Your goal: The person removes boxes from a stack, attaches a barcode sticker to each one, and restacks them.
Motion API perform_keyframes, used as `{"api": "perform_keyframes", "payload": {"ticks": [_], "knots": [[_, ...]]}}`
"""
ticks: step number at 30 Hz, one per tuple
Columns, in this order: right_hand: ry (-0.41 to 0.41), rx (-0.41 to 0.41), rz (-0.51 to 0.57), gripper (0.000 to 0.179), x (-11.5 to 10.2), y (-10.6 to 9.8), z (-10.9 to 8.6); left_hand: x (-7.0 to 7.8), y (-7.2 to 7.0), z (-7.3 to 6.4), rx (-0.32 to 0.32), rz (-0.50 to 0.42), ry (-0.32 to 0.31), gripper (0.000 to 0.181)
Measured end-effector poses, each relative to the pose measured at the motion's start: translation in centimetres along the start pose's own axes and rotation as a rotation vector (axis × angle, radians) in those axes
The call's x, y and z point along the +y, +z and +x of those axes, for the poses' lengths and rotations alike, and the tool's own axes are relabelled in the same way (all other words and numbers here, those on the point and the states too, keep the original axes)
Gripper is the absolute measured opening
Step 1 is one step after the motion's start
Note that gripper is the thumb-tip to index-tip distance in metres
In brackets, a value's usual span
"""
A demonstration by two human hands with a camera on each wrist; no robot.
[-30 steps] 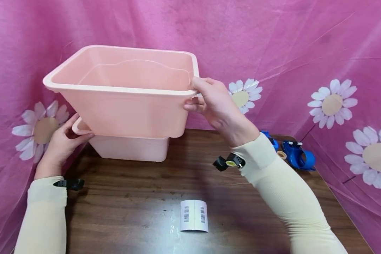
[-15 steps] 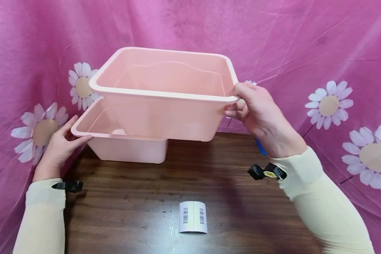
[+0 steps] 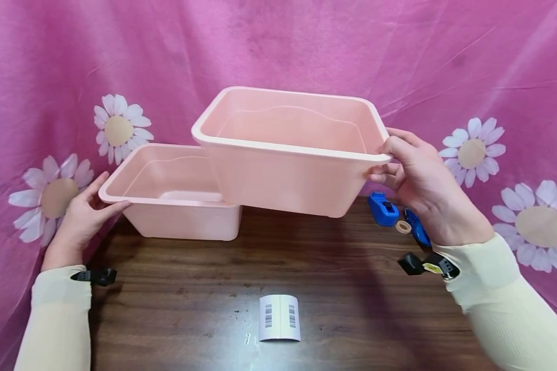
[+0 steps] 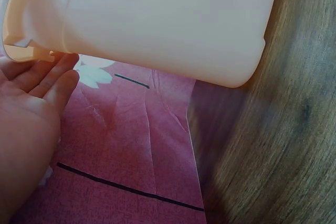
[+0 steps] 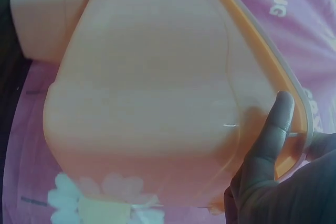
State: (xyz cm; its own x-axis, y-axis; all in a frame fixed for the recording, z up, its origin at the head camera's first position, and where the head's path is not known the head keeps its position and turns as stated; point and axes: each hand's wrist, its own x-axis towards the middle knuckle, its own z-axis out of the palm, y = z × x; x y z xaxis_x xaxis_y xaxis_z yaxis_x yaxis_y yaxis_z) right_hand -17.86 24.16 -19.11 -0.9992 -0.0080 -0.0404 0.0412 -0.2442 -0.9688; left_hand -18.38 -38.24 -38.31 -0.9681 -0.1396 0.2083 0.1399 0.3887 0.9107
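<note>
My right hand grips the right end of a pink plastic bin, thumb over the rim and fingers beneath it. This bin is raised, slightly tilted, and its interior looks bare. Lower and to the left, a second pink bin sits on the wooden table, its right part overlapped by the raised one. My left hand holds the second bin's left rim, with the thumb along the front edge. Fingers of that hand reach under the rim in the left wrist view.
A white folded paper with barcodes lies at the table's front. Behind my right hand are a blue tape dispenser, a small tan tape ring and another blue object, partly hidden. A pink flowered cloth hangs behind the table.
My right hand has carried the raised bin to the right and slightly down, uncovering most of the second bin. The left hand stays at the second bin's rim.
</note>
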Motion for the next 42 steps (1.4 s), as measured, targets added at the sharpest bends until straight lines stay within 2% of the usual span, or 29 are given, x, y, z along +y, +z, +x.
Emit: {"api": "perform_keyframes", "payload": {"ticks": [3, 7, 13, 17, 26, 33, 42], "knots": [[0.002, 0.004, 0.010, 0.036, 0.0, -1.9, -0.2, 0.0, 0.0, -0.1, -0.005, 0.071, -0.006, 0.092], [0.018, -0.026, 0.065, 0.032, -0.1, -4.5, -0.3, 0.1, 0.0, -0.1, -0.011, 0.059, -0.007, 0.091], [0.016, -0.047, 0.069, 0.036, 0.3, -7.3, -0.5, 0.2, -0.1, -0.1, -0.015, 0.049, -0.005, 0.091], [0.010, -0.065, 0.079, 0.040, 1.0, -9.0, -0.3, 0.1, 0.0, 0.0, -0.012, 0.008, -0.001, 0.092], [0.017, -0.054, 0.058, 0.034, 4.8, -11.1, 1.5, -0.1, -0.3, -0.2, -0.001, 0.055, 0.001, 0.092], [0.044, -0.066, 0.004, 0.033, 8.2, -12.2, 3.4, 0.2, -0.3, -0.3, 0.006, 0.039, 0.001, 0.091], [0.075, -0.091, -0.030, 0.040, 11.0, -13.1, 5.0, 0.3, -0.5, -0.4, 0.025, 0.134, -0.029, 0.091]]}}
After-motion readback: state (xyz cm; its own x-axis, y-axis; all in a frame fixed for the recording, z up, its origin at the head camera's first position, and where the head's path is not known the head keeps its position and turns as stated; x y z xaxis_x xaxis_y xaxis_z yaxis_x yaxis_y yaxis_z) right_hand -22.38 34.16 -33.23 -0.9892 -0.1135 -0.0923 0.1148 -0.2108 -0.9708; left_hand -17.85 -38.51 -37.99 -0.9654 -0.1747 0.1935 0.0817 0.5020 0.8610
